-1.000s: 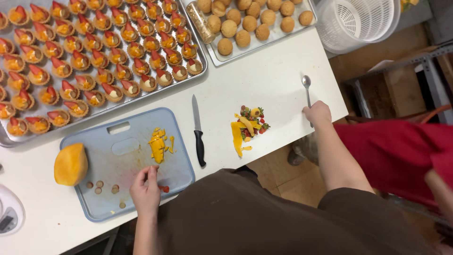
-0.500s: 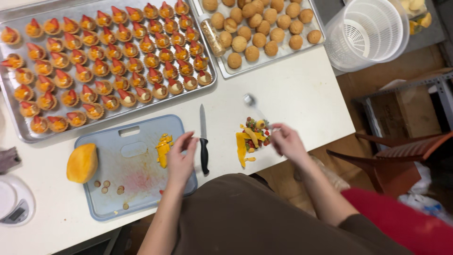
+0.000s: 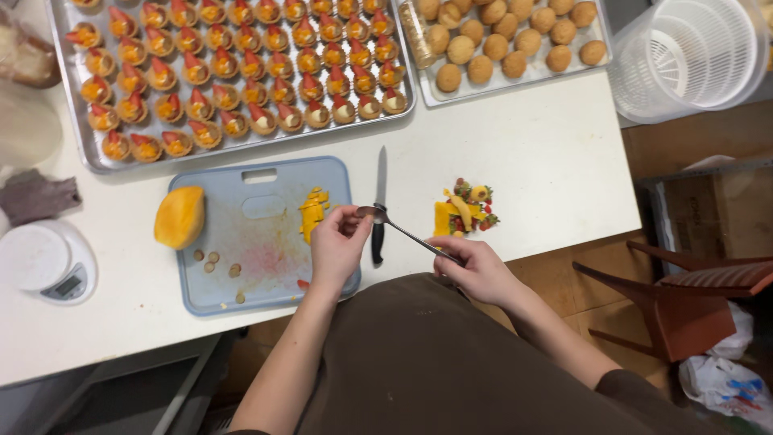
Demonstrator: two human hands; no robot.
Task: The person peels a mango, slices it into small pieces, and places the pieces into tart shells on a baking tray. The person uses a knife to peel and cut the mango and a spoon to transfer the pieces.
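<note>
My right hand [image 3: 477,267] grips the handle of a metal spoon [image 3: 400,229], whose bowl reaches left over the black-handled knife [image 3: 379,208]. My left hand [image 3: 336,245] pinches at the spoon's bowl with thumb and forefinger, above the right edge of the blue cutting board [image 3: 258,234]. Small mango pieces [image 3: 312,211] lie on the board just left of that hand. A mango half [image 3: 179,217] rests at the board's left edge. A pile of fruit scraps [image 3: 465,209] sits on the white table right of the knife.
A large tray of filled tartlets topped with strawberry [image 3: 233,64] lies at the back. A tray of round brown pastries [image 3: 507,40] sits to its right, beside a white salad spinner basket [image 3: 692,56]. A kitchen scale [image 3: 48,262] stands left; a wooden chair [image 3: 692,290] right.
My right hand picked up the spoon from the table and brought it left over the knife. My left hand came up from the board to meet the spoon's bowl.
</note>
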